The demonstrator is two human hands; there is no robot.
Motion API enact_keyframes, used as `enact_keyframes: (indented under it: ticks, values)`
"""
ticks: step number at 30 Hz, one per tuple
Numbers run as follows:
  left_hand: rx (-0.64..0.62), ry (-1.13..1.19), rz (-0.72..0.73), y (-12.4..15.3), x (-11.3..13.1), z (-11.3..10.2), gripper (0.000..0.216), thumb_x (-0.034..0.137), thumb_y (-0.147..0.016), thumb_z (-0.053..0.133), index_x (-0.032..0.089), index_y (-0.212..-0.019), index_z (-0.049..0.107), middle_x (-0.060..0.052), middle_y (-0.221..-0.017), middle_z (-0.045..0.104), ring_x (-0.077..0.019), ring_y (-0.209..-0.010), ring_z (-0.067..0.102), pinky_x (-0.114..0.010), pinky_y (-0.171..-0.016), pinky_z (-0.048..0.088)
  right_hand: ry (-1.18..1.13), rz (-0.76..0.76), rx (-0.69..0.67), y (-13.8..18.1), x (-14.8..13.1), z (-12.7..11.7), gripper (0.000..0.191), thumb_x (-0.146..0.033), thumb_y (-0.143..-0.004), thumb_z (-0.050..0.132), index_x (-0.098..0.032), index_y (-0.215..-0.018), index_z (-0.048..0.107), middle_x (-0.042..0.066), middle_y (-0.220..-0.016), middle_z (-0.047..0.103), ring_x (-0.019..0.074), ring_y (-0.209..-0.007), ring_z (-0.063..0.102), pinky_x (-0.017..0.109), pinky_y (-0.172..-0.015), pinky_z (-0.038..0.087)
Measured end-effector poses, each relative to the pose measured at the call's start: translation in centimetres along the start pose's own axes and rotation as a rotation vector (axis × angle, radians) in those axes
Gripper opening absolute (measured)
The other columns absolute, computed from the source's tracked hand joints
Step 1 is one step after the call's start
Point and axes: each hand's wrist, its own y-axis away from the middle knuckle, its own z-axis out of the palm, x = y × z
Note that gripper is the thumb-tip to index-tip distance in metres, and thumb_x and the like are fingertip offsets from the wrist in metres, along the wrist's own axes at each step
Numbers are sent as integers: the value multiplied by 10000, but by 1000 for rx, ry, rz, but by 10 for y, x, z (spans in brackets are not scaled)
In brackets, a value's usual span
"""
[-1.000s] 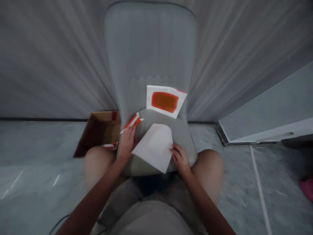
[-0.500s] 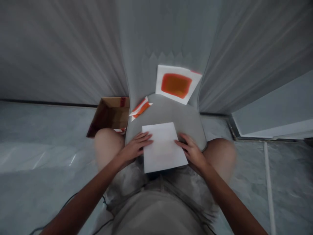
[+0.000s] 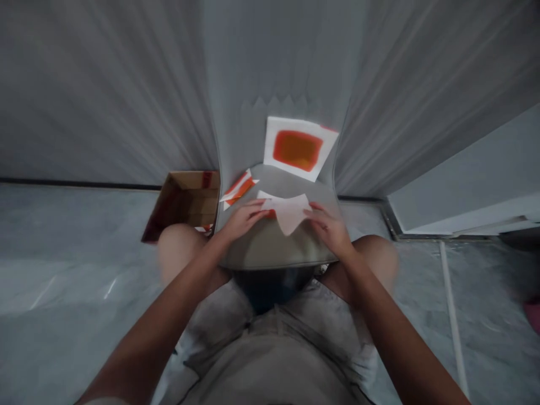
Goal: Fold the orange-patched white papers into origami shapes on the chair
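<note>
Above the seat of a grey chair point(image 3: 253, 253), a sheet of paper point(image 3: 289, 216) is held between my two hands. Its white side shows, the near part is bent to a point, and a bit of orange peeks out by the left fingers. My left hand point(image 3: 244, 218) pinches the left edge. On the other edge, the fingers of my right hand point(image 3: 329, 225) are closed. A white sheet with an orange-brown patch point(image 3: 297, 151) leans on the chair's backrest. Left of it lies a folded orange-and-white paper piece point(image 3: 239, 188).
An open cardboard box point(image 3: 181, 202) stands on the floor left of the chair, with some red-and-white paper inside. Grey curtain point(image 3: 105, 95) hangs behind. My knees flank the seat. At the right are a pale panel point(image 3: 476, 174) and a pink object point(image 3: 534, 315) at the edge.
The paper, flat over my lap half a second ago, has moved forward over the seat and is now bent. Both hands moved forward with it. The view has shifted slightly.
</note>
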Motion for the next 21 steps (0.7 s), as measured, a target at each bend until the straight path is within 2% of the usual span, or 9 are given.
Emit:
enact_keyframes:
  ticks: [2,5,8,11,14,16,18,19,21]
  values:
    - [50,-61,81,-4,-9,-3,334,378,-1071,510,229,-1224,767,-76,-1405,699,-220,-1360,607,-453,-1197,460,44,-78,-27,-9,4,-6,315,-218,-996,583,-292,-1219,792,92,-1479,633,291,-1337,622,513,-1138,511]
    - [88,-112,109,19,-26,4,311,272,-1060,509,246,-1240,762,-68,-1368,723,-215,-1325,639,-475,-1165,497,68,-121,-53,-4,13,-3,336,-189,-996,569,-293,-1224,793,95,-1484,628,297,-1359,601,524,-1142,510]
    - [-6,-143,76,50,-40,18,354,189,-1024,510,299,-1252,758,-35,-1293,763,-220,-1286,677,-509,-1159,505,44,-133,-156,14,27,9,385,-152,-989,539,-281,-1261,778,111,-1499,614,296,-1385,579,526,-1137,515]
    - [-68,-145,46,61,-42,22,357,213,-1025,507,311,-1279,737,-28,-1346,738,-228,-1331,646,-545,-1209,434,-16,-121,-187,29,40,17,370,-185,-997,531,-291,-1241,787,119,-1467,638,299,-1375,583,549,-1133,506]
    - [-52,-118,-42,53,-33,18,311,344,-1068,480,261,-1155,767,-56,-1223,777,-236,-1212,696,-459,-1094,513,-92,-60,-180,26,48,19,283,-328,-1012,574,-267,-1131,823,129,-1420,660,301,-1305,624,512,-1099,518]
    - [-7,-152,-163,43,-26,19,400,447,-1079,460,223,-952,766,-62,-974,783,-228,-963,727,-378,-889,560,-131,22,-161,12,51,21,324,-447,-1007,593,-234,-974,834,130,-1265,721,283,-1157,680,449,-1015,548]
    - [63,-243,-274,35,-22,25,491,498,-1082,436,205,-802,714,-50,-784,710,-210,-774,673,-338,-746,522,-117,125,-144,-7,50,25,426,-516,-1008,567,-211,-816,795,107,-1006,745,249,-950,692,389,-878,553]
    - [112,-306,-305,32,-21,29,500,499,-1083,427,202,-786,699,-52,-756,684,-213,-754,655,-339,-733,507,-79,177,-148,-18,50,28,455,-524,-1007,557,-206,-753,761,90,-888,723,235,-861,671,367,-810,534]
    - [214,-428,-319,30,-20,39,435,470,-1079,433,191,-917,724,-83,-840,702,-247,-842,665,-364,-785,510,38,269,-155,-34,48,36,446,-510,-985,576,-206,-685,703,61,-751,667,217,-762,617,339,-723,474]
